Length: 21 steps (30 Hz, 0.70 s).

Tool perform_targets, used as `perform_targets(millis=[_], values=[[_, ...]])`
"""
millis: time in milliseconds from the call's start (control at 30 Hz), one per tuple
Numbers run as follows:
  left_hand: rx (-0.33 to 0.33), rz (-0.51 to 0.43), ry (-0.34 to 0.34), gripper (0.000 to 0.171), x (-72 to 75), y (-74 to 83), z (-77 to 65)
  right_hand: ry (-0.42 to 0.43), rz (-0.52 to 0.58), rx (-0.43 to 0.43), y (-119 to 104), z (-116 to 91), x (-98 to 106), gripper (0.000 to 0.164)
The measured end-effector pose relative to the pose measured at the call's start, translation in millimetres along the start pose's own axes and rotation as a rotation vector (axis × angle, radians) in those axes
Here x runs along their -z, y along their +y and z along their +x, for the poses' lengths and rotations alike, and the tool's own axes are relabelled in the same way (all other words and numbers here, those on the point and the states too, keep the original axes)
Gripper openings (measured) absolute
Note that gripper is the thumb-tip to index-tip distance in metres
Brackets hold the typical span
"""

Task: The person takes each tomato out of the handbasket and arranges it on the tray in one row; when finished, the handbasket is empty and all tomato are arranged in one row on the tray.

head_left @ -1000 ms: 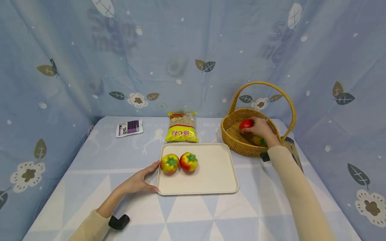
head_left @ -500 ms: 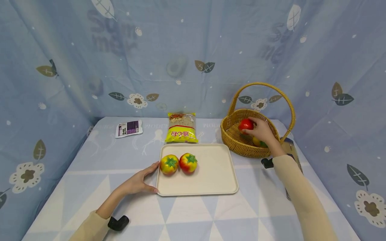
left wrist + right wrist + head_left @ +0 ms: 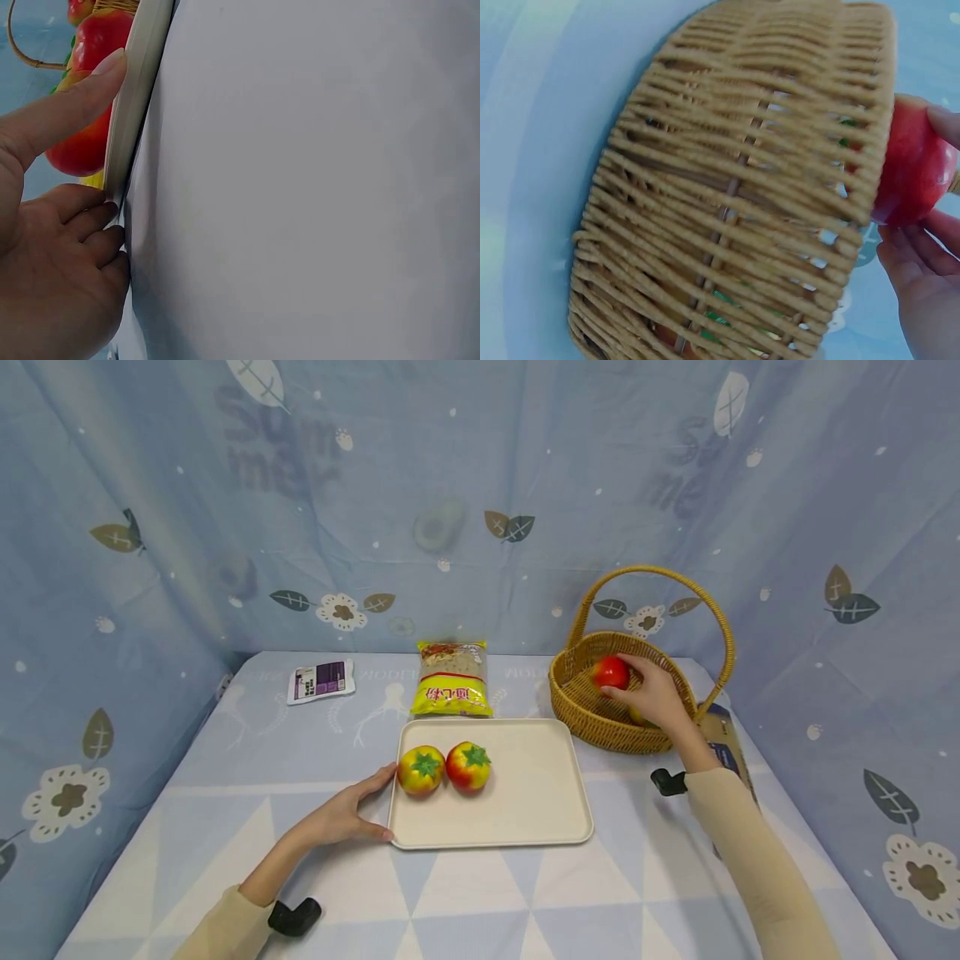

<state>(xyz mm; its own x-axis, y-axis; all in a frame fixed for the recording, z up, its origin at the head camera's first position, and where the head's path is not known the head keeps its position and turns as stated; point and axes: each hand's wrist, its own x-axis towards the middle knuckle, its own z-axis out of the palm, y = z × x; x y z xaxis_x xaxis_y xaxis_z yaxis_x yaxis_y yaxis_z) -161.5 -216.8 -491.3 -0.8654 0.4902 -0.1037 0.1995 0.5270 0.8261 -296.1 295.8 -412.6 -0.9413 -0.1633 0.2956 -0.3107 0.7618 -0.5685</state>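
Observation:
In the head view my right hand [image 3: 651, 692] pinches a glossy red toy tomato [image 3: 611, 673] between thumb and fingertips over the wicker basket [image 3: 592, 722]. The right wrist view shows the tomato [image 3: 911, 169] at the basket's rim, thumb on one side and fingers on the other. Another yellow fruit [image 3: 639, 713] lies in the basket, mostly hidden behind that hand. My left hand [image 3: 341, 810] rests its spread fingers and thumb against the left edge of a cream tray [image 3: 525, 814]. Two yellow-and-red toy tomatoes with green leaf tops, one [image 3: 421, 771] left of the other [image 3: 468, 767], sit on the tray.
A yellow bag of pasta [image 3: 452, 681] lies behind the tray. Further left is a small white-and-purple packet [image 3: 321, 681]. The basket's tall arched handle [image 3: 720, 610] rises close beside the right hand. A flat brown object [image 3: 723, 735] lies right of the basket.
My right wrist and forearm have shifted slightly right and toward me, and the hand has turned a little around the red tomato. The left hand and tray stay put.

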Motion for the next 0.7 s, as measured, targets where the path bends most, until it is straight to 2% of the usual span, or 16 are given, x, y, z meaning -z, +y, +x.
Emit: perform_targets(millis=[367,700], values=[[0.004,0.003,0.005,0.105,-0.7,0.5,-0.7,0.04,0.106,0.037,-21,-17,1,0.07],[0.001,-0.001,0.006,0.105,-0.1,0.0,-0.2,0.002,0.214,0.113,-44,-32,-8,0.068]])
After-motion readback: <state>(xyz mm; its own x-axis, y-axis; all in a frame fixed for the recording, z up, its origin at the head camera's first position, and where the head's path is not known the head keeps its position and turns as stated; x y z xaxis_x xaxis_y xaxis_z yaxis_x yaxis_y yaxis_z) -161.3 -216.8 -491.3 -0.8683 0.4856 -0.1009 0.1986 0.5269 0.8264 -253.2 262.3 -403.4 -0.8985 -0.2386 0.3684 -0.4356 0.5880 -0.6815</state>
